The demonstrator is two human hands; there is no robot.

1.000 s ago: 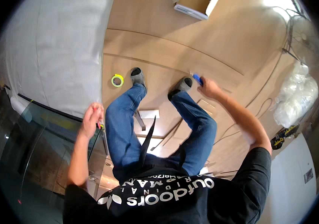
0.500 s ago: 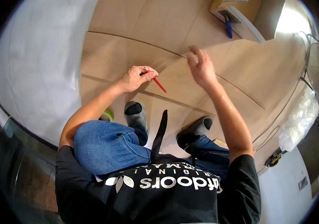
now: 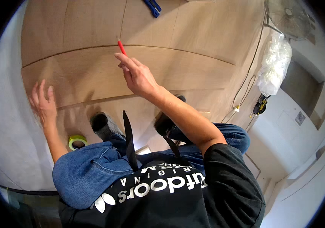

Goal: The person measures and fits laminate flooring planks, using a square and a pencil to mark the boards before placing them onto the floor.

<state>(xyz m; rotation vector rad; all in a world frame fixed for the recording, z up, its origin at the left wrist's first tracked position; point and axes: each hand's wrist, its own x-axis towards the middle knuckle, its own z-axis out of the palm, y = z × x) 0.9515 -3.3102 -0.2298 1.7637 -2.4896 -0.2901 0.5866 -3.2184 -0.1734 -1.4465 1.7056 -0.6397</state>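
Note:
My right hand [image 3: 139, 77] holds a red pencil [image 3: 122, 47] by its lower part, over the wood-plank floor [image 3: 162, 72]. The pencil's tip points away from me, near a dark seam between two planks. Over at the left, my left hand [image 3: 44, 102] has its fingers spread where the floor meets the pale wall [image 3: 14, 125]. It looks empty; whether it touches the wall or the floor I cannot tell. Beneath that forearm lies a roll of yellow-green tape [image 3: 77, 142].
A blue utility knife [image 3: 153, 8] lies on the planks at the far edge. On the right are a cable [image 3: 252, 68], a clear plastic bag [image 3: 274, 66], a fan [image 3: 288, 17] and a yellow-and-black tool [image 3: 260, 105]. My feet [image 3: 105, 124] stand on the near planks.
The red pencil has passed from my left hand to my right. My left hand has moved left to the wall, fingers now spread. The view has swung, leaving the cardboard box almost wholly out of frame.

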